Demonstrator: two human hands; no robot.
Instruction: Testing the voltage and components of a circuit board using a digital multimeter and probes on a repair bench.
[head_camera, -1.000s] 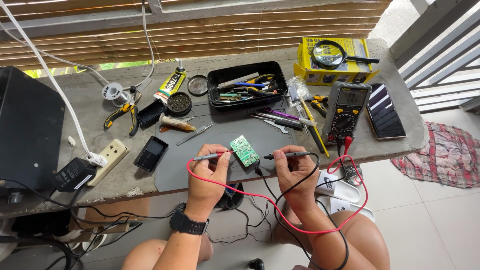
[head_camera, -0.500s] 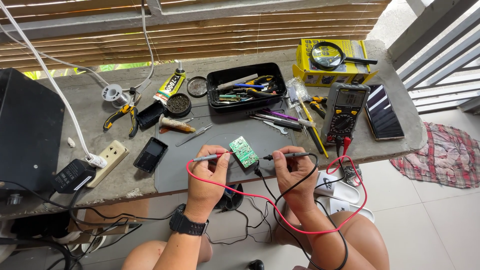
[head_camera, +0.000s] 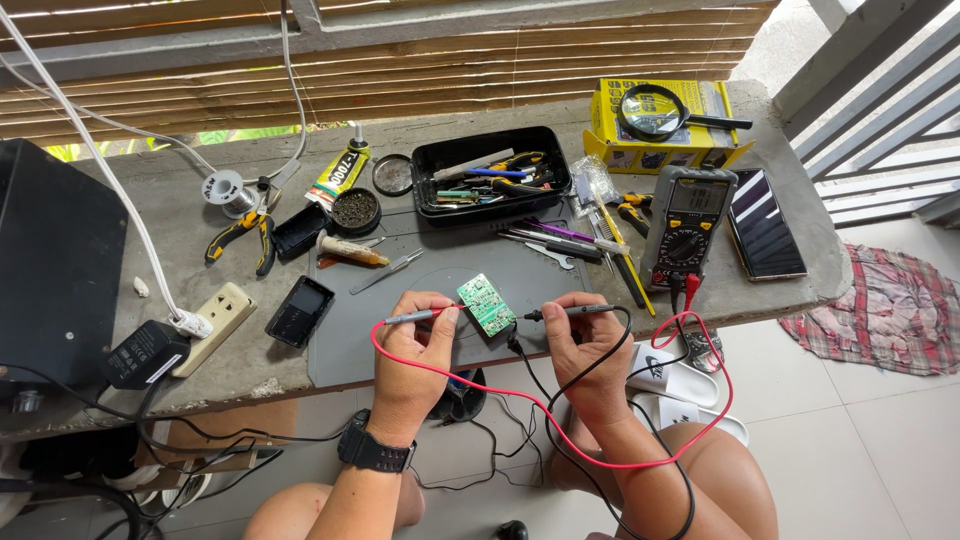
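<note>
bright daylight (from the right) | soft shadows | sharp | slight edge distortion

I see a grey concrete bench (head_camera: 150, 215) under wooden slat blinds (head_camera: 450, 60), daylight leaking through. Pale floor tiles (head_camera: 880, 440) lie below (a checked cloth (head_camera: 880, 305) rests there), with grey railing bars (head_camera: 880, 130) at right.

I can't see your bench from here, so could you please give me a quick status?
Left hand holds red probe; right hand holds black probe. Both tips on green circuit board, on grey mat. Nothing between.
</note>
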